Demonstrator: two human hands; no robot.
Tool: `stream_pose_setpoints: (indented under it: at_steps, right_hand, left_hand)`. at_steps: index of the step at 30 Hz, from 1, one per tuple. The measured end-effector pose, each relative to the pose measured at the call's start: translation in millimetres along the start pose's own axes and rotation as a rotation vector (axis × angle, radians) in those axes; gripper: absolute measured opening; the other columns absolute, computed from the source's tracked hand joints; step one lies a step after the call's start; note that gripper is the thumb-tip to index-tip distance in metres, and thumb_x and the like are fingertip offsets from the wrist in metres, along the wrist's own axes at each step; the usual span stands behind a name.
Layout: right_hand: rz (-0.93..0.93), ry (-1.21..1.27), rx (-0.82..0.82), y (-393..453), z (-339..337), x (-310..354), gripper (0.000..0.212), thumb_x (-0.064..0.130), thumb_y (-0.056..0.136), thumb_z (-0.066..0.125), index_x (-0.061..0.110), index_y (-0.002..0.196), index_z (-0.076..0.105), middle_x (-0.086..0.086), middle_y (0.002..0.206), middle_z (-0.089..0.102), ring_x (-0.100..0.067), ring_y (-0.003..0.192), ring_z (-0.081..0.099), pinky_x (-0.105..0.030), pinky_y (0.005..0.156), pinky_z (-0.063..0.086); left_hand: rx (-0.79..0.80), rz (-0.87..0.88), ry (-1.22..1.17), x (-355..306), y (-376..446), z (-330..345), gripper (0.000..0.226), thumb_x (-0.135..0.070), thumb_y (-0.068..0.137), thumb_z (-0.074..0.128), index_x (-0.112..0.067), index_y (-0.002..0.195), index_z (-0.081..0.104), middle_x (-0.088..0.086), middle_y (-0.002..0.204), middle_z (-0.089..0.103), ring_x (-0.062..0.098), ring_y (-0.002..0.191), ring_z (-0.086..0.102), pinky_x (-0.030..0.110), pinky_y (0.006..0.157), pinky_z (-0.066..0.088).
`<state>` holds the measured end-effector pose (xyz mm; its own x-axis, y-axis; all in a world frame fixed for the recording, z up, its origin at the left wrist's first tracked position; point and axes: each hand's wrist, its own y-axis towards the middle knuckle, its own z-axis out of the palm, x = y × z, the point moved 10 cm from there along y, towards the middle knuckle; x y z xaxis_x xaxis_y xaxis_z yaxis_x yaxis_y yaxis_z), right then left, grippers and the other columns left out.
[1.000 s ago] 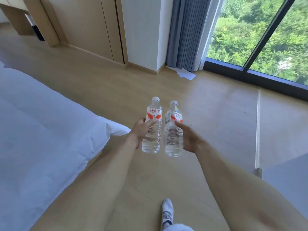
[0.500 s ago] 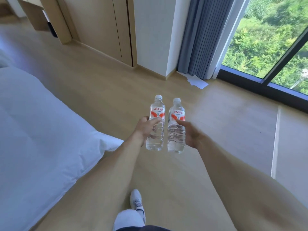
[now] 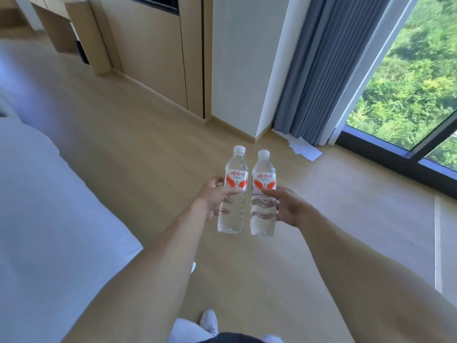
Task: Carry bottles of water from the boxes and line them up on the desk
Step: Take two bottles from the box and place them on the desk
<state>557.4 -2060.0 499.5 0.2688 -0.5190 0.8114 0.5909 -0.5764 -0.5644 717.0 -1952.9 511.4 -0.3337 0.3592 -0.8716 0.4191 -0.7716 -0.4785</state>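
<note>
Mid-carry, centre of frame. Left hand [image 3: 214,196] wrapped round the middle of a clear plastic water bottle with white cap and orange-and-white label [image 3: 233,194]; thumb across the front just below the label, fingers hidden behind. Right hand [image 3: 286,206] gripping a second, matching clear plastic water bottle [image 3: 263,196] from the side; thumb on the front under the label, other fingers out of sight behind. Both bottles upright, caps on, side by side, almost touching, held over the light wooden floor [image 3: 148,154].

Doing this step well, as a judgement: keep both upright and level, grip at the ribbed waist rather than the neck, avoid squeezing thin walls, keep a small gap so no knocking while walking. Watch the white bed [image 3: 49,219] edge at left of frame and the white paper sheets [image 3: 305,151] on the floor by the grey curtain [image 3: 319,78], centre right. Head for the wooden furniture at upper left, probably the desk [image 3: 57,23].

Hidden or unclear: boxes not in view. Desk top cut off at the upper edge, so no telling how many bottles already lined up there. Upper left blurred. Only a white shoe [image 3: 209,320] tip seen at bottom centre. Water level hard to read, looks full.
</note>
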Motion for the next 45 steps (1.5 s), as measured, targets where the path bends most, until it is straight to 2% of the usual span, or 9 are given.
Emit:
stream_pose_setpoints:
  at_steps: [4, 9, 15, 20, 23, 29, 37, 42, 45]
  right_hand:
    - [-0.007, -0.027, 0.02, 45.1, 17.3, 30.9, 0.025, 0.014, 0.088, 0.069, 0.018, 0.113, 0.066, -0.011, 0.11, 0.069, -0.031, 0.104, 0.063, -0.055, 0.088, 0.052]
    - [0.007, -0.055, 0.072, 104.0, 39.2, 59.4, 0.035, 0.012, 0.086, 0.071, 0.018, 0.119, 0.063, -0.013, 0.113, 0.068, -0.033, 0.107, 0.062, -0.062, 0.095, 0.047]
    - [0.05, -0.123, 0.168, 195.5, 70.5, 92.1, 0.032, 0.011, 0.084, 0.073, 0.015, 0.115, 0.066, -0.012, 0.105, 0.07, -0.033, 0.101, 0.065, -0.064, 0.093, 0.049]
    - [0.091, -0.166, 0.256, 283.3, 97.5, 127.0, 0.036, 0.012, 0.085, 0.073, 0.013, 0.119, 0.065, -0.011, 0.103, 0.068, -0.031, 0.097, 0.063, -0.051, 0.084, 0.052]
    - [0.122, -0.169, 0.301, 327.1, 110.3, 153.9, 0.032, 0.012, 0.086, 0.072, 0.014, 0.117, 0.065, -0.011, 0.102, 0.068, -0.03, 0.095, 0.064, -0.049, 0.08, 0.053]
    - [0.137, -0.214, 0.365, 397.4, 141.5, 207.9, 0.039, 0.014, 0.086, 0.072, 0.012, 0.123, 0.061, -0.011, 0.104, 0.068, -0.031, 0.1, 0.063, -0.05, 0.083, 0.053]
    - [0.141, -0.301, 0.453, 466.0, 207.6, 245.3, 0.045, 0.014, 0.084, 0.075, 0.011, 0.126, 0.06, -0.012, 0.107, 0.069, -0.033, 0.099, 0.065, -0.06, 0.093, 0.05]
    - [0.145, -0.331, 0.482, 517.5, 261.5, 263.2, 0.046, 0.013, 0.081, 0.077, 0.012, 0.124, 0.061, -0.015, 0.112, 0.069, -0.035, 0.102, 0.065, -0.06, 0.091, 0.052]
    - [0.131, -0.359, 0.486, 556.1, 302.2, 278.2, 0.043, 0.013, 0.08, 0.078, 0.015, 0.121, 0.064, -0.012, 0.107, 0.071, -0.034, 0.101, 0.065, -0.063, 0.097, 0.048]
  left_hand:
    - [-0.05, -0.016, 0.013, -25.0, 37.4, -30.3, 0.051, -0.019, 0.077, 0.086, -0.016, 0.121, 0.06, 0.012, 0.113, 0.072, 0.028, 0.088, 0.068, 0.066, 0.084, 0.055]
    - [-0.1, -0.047, -0.031, -39.9, 81.8, -63.4, 0.053, -0.024, 0.076, 0.087, -0.021, 0.121, 0.06, 0.008, 0.111, 0.073, 0.026, 0.092, 0.07, 0.062, 0.086, 0.057]
    - [-0.18, -0.057, -0.08, -65.3, 143.6, -99.8, 0.055, -0.021, 0.079, 0.085, -0.018, 0.126, 0.055, 0.01, 0.116, 0.071, 0.03, 0.105, 0.07, 0.061, 0.092, 0.055]
    - [-0.273, -0.08, -0.166, -93.2, 208.3, -128.4, 0.06, -0.016, 0.083, 0.081, -0.012, 0.134, 0.05, 0.009, 0.105, 0.071, 0.026, 0.091, 0.069, 0.055, 0.093, 0.056]
    - [-0.333, -0.096, -0.207, -115.0, 241.1, -146.1, 0.061, -0.015, 0.082, 0.082, -0.009, 0.134, 0.051, 0.008, 0.098, 0.071, 0.022, 0.084, 0.07, 0.05, 0.087, 0.058]
    - [-0.444, -0.087, -0.226, -157.2, 287.6, -189.1, 0.055, -0.015, 0.075, 0.087, -0.011, 0.123, 0.06, 0.016, 0.108, 0.074, 0.032, 0.1, 0.072, 0.061, 0.087, 0.057]
    - [-0.536, -0.086, -0.278, -185.5, 329.1, -254.6, 0.05, -0.011, 0.072, 0.088, -0.009, 0.115, 0.063, 0.014, 0.097, 0.074, 0.028, 0.082, 0.072, 0.063, 0.077, 0.058]
    - [-0.55, -0.091, -0.281, -199.5, 366.7, -314.0, 0.047, -0.01, 0.071, 0.088, -0.012, 0.11, 0.063, 0.013, 0.098, 0.075, 0.031, 0.09, 0.073, 0.065, 0.074, 0.058]
    - [-0.548, -0.071, -0.313, -211.9, 394.9, -359.5, 0.048, -0.009, 0.07, 0.088, -0.011, 0.11, 0.063, 0.011, 0.091, 0.075, 0.029, 0.083, 0.073, 0.064, 0.07, 0.059]
